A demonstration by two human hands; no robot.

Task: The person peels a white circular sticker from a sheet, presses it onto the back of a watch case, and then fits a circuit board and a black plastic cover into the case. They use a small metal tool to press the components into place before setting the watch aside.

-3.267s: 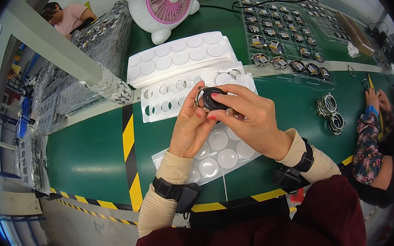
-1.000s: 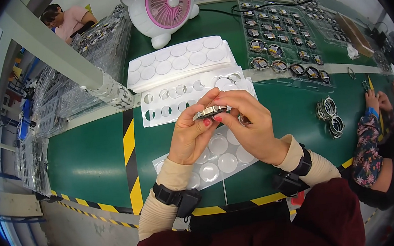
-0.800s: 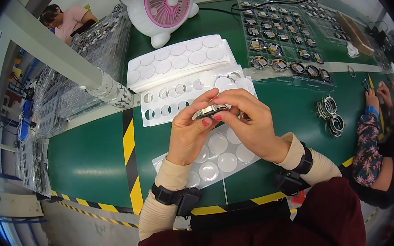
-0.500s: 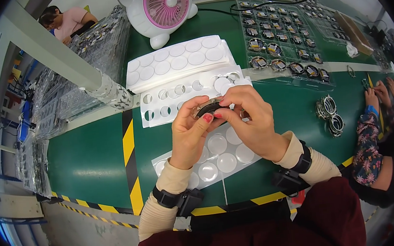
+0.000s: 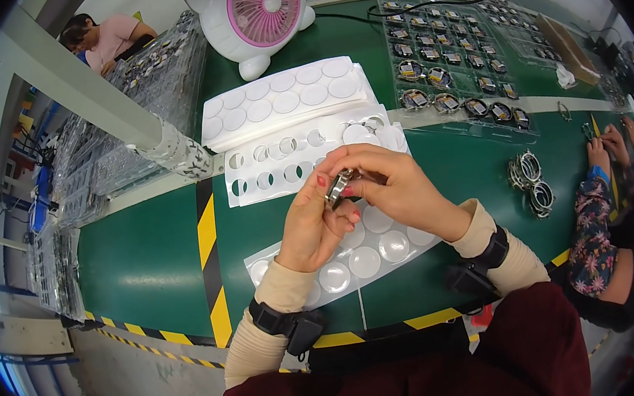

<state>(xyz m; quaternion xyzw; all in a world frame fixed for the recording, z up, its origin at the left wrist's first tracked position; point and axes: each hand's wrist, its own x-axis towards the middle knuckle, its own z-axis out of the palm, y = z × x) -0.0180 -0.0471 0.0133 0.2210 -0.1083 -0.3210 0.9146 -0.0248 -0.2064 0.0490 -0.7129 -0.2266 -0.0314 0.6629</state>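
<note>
A metal watch case [image 5: 339, 187] is tilted on edge between my two hands, above the bench in front of me. My left hand [image 5: 306, 228] grips it from the left with its fingers. My right hand [image 5: 400, 190] pinches its right side between thumb and fingers. The fingers hide much of the case and its faces. Beneath the hands lies a sheet of clear round films [image 5: 364, 262], partly covered by them. Just beyond, a white backing sheet [image 5: 252, 196] has several round openings, with loose white discs [image 5: 359, 134] at its right end.
A stack of white disc sheets [image 5: 285, 102] lies farther back, before a white and pink fan [image 5: 254, 21]. Clear trays of watch parts [image 5: 450, 78] stand back right. Metal watch cases [image 5: 530, 177] sit at right, near a co-worker's hands [image 5: 602, 151]. A post [image 5: 93, 90] rises left.
The watch case has been turned from lying nearly flat to standing on edge. My left fingers have shifted around it, and my right hand has moved slightly left.
</note>
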